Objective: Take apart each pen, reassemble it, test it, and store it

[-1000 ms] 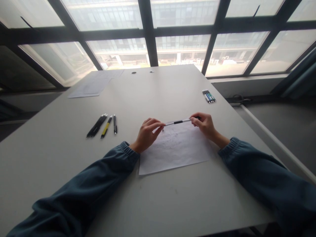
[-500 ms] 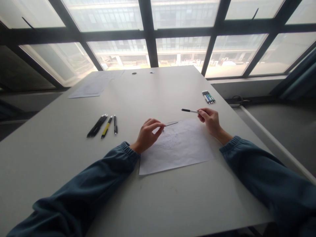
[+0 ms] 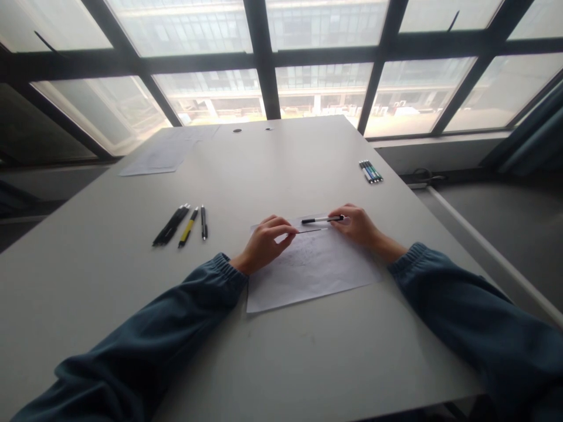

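Observation:
In the head view my left hand [image 3: 267,241] pinches a thin dark pen refill [image 3: 310,231] by its left end, over the upper part of a white sheet of paper [image 3: 312,281]. Faint dark marks show on the sheet beside the fingers. Thumb and fingertips of my right hand [image 3: 355,225] close on a black-and-white pen [image 3: 317,220], whose dark end points left. The pen lies level, just beyond the refill and roughly parallel to it. Whether the pen touches the paper I cannot tell.
Left of the paper lie several black pens [image 3: 170,225], a yellow-and-black pen [image 3: 188,227] and a single black pen [image 3: 204,223]. Several pens [image 3: 371,172] lie side by side near the table's right edge. More paper sheets [image 3: 152,155] rest at the far left, before the windows.
My right hand has moved left and toward me, bringing the pen down close to the refill above the paper. My left hand has shifted only slightly and still pinches the refill.

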A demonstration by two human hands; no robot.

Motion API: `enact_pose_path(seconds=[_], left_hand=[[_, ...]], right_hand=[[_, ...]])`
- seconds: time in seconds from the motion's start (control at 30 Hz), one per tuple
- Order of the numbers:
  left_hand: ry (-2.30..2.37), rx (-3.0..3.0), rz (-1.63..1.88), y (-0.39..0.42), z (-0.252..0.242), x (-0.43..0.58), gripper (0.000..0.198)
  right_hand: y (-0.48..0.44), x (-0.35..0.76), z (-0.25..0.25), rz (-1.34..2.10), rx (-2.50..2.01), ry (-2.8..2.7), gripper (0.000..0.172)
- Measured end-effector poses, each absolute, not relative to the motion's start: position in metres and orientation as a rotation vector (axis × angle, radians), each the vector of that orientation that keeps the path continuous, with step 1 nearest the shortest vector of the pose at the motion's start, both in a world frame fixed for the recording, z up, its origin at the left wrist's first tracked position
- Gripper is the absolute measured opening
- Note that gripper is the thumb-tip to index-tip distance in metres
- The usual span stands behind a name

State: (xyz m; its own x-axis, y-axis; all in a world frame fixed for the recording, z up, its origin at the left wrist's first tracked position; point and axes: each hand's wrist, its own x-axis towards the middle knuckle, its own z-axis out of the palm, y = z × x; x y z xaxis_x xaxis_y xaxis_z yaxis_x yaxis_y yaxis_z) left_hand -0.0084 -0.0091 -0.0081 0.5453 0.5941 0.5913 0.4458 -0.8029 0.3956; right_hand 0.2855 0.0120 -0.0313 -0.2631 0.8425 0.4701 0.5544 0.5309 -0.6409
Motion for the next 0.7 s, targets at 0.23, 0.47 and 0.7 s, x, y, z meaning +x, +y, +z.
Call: enact_pose_path(seconds=[0.23,0.47,0.7], left_hand=[[0.871,2.583,1.121,-0.008,-0.009,-0.008,0.009],[0.864,2.57,1.141,-0.009,-0.008,-0.007,0.009],[0.853,2.581,1.128,-0.01,-0.007,-0.008,0.009]], right_hand=[[0.013,0.288,-0.031,0.355,-1.049,-2.056,0.017],[-0.008,0.273,-0.014,0.255,-0.857,-2.065,0.01],[-0.017,0.259,-0.016,0.088,-0.817,-2.272,0.011]])
